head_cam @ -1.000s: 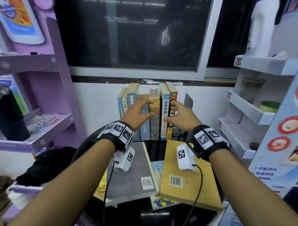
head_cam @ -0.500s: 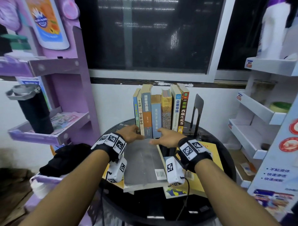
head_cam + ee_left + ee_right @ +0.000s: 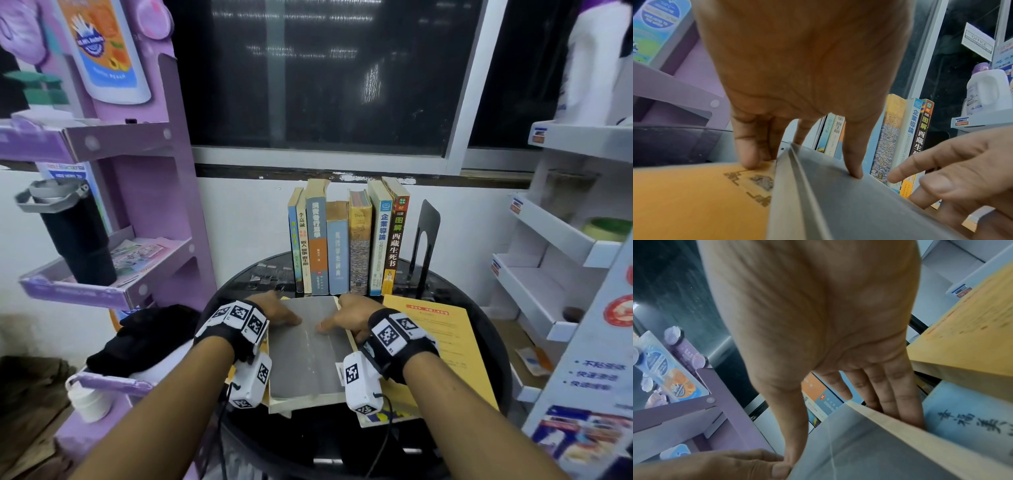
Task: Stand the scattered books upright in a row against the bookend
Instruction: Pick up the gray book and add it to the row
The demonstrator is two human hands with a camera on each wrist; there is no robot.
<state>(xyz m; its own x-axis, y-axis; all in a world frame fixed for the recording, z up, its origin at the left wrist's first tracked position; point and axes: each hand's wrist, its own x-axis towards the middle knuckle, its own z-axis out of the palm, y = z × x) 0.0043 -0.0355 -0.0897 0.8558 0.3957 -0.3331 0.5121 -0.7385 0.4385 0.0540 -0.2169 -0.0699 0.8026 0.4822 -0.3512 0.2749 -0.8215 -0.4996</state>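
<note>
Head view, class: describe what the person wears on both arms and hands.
Bare forearms, no sleeves or gloves. The left hand and right hand each have a black wristband with white square-code tags, plus a white camera box beneath the wrist trailing a thin black cable.

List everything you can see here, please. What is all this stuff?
upright paperback books: seven, mixed colours, rowed on the round black table
black metal bookend: one, right of the row, apart
grey flat book: one, table front
yellow flat book: one, right of it
black tumbler: one, on purple shelf unit, left
white shelf unit: one, right
left hand, right hand: gripping the grey book's side edges
</note>
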